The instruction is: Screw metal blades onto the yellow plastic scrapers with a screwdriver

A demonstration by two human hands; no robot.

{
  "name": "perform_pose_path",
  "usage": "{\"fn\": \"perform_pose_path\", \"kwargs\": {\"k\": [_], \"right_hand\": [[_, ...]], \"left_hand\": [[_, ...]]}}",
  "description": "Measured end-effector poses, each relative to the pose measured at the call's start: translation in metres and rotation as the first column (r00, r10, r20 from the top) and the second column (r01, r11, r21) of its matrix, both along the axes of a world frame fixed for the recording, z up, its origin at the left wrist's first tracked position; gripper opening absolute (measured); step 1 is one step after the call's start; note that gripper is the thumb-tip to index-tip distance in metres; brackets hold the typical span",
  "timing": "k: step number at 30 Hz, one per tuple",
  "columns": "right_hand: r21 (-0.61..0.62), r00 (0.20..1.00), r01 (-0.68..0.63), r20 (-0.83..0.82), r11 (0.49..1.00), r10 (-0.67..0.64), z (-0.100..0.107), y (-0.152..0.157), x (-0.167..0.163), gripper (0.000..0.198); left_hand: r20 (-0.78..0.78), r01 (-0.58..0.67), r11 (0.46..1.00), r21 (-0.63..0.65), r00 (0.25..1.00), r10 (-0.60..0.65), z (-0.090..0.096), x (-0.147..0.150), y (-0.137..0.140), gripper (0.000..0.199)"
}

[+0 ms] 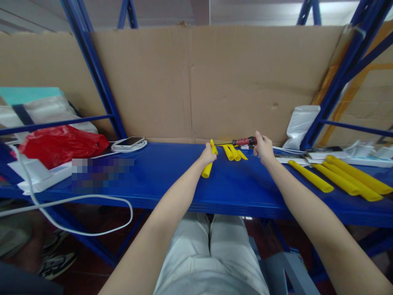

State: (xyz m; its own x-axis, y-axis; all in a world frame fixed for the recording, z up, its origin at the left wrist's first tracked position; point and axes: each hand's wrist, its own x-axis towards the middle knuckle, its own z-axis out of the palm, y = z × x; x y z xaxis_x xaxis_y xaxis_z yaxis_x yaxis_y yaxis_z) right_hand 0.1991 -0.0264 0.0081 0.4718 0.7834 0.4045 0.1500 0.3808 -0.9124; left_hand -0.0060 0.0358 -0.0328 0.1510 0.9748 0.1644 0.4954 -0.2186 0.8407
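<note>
Knees sit under the blue shelf (172, 172). Left hand (208, 155) grips 1 short yellow tube (208, 168); right hand (263, 148) is closed on a red-handled screwdriver (244, 141). Between them lie 3 short tubes (233, 153); 4 long tubes (340, 177) wait at right, untouched.

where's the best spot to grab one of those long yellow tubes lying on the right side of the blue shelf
Probably at mid-length of the nearest long yellow foam tube, from above: it lies flat on the blue metal shelf, and its near side is free.
</note>
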Motion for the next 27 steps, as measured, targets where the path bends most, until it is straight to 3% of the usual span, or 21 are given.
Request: {"fn": "perform_pose_path", "kwargs": {"k": [6, 12, 19, 27], "right_hand": [[-0.051, 0.995, -0.016, -0.1, 0.999, 0.01, 0.0008, 0.0009, -0.0022, 0.019], [-0.026, 1.0, -0.009, -0.019, 1.0, 0.008, -0.0007, 0.0007, 0.0008, 0.035], [-0.02, 0.998, -0.044, -0.051, 0.999, 0.043, 0.0026, -0.0008, -0.0031, 0.02], [0.032, 1.0, -0.003, 0.026, 0.999, 0.002, -0.0002, 0.0007, -0.0001, 0.035]], "left_hand": [[-0.022, 0.005, 1.0, 0.018, 1.0, -0.005, 0.0002, -0.0005, -0.0016, 0.047], [-0.021, -0.002, 1.0, 0.007, 1.0, 0.002, 0.0026, -0.0008, -0.0047, 0.05], [-0.007, -0.018, 1.0, 0.001, 1.0, 0.018, 0.0005, -0.0007, -0.0014, 0.051], [-0.001, -0.01, 1.0, 0.001, 1.0, 0.01, -0.0015, -0.001, 0.0022, 0.052]]}}
